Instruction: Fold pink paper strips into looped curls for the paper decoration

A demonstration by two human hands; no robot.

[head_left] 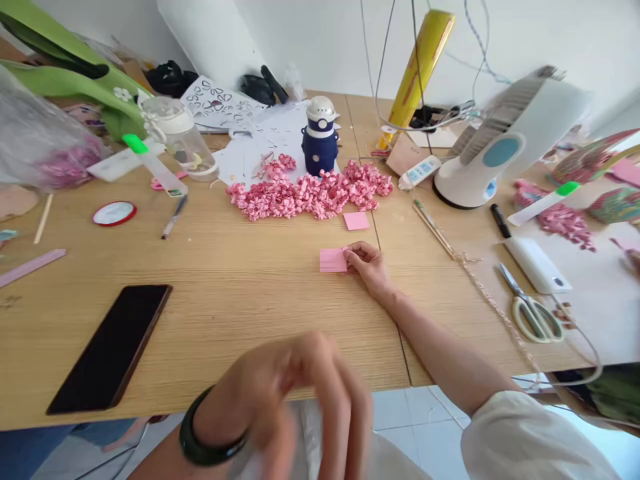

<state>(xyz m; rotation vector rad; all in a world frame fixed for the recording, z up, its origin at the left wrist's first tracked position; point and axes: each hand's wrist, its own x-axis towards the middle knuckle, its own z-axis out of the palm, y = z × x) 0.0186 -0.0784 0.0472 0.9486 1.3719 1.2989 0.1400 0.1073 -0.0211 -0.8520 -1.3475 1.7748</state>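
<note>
On the table in front of me, my right hand (367, 267) pinches the right edge of a small pink paper piece (331, 261) marked with fine horizontal lines. Just beyond it lies another pink paper piece (356, 221), flat on the wood. My left hand (310, 400), with a dark band on its wrist, is over the table's near edge, close to the camera. Its fingers point down, apart from the thumb, and are partly blurred; I see nothing held in them. Behind the papers spreads a heap of curled pink paper pieces (310, 197).
A phone (113, 347) lies at left, near a tape roll (115, 213) and a pen (175, 217). A blue bottle (321, 143) stands behind the heap. To the right are a white fan-like device (500, 150), scissors (533, 313) and a white power strip (539, 267) with its cable.
</note>
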